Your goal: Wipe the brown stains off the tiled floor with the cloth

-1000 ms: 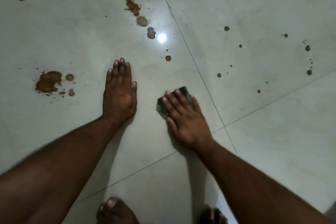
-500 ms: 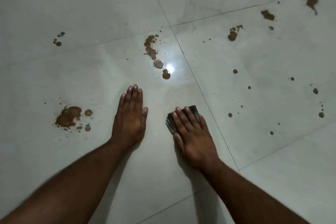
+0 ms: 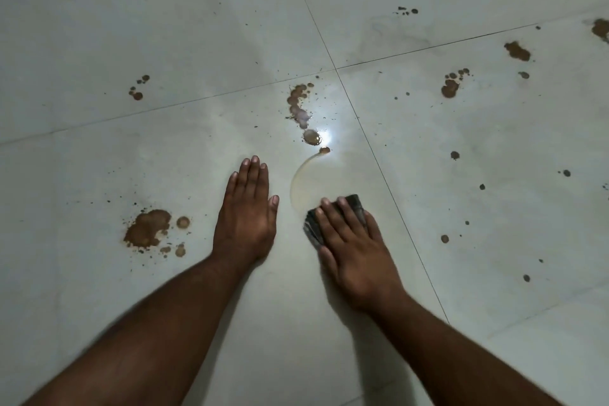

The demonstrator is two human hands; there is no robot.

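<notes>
Flat R hand on dark folded cloth

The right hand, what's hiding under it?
A dark folded cloth lies under the right hand, pressed flat on the tiled floor. Only its edges peek out; the floor beneath it is covered.

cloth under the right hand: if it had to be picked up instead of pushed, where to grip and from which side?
Probably the far edge of the cloth, from above and beyond the fingertips. It lies flat and folded on the floor with the right hand spread over most of it; only the far strip and left edge show. A fingertip pinch there looks most workable.
</notes>
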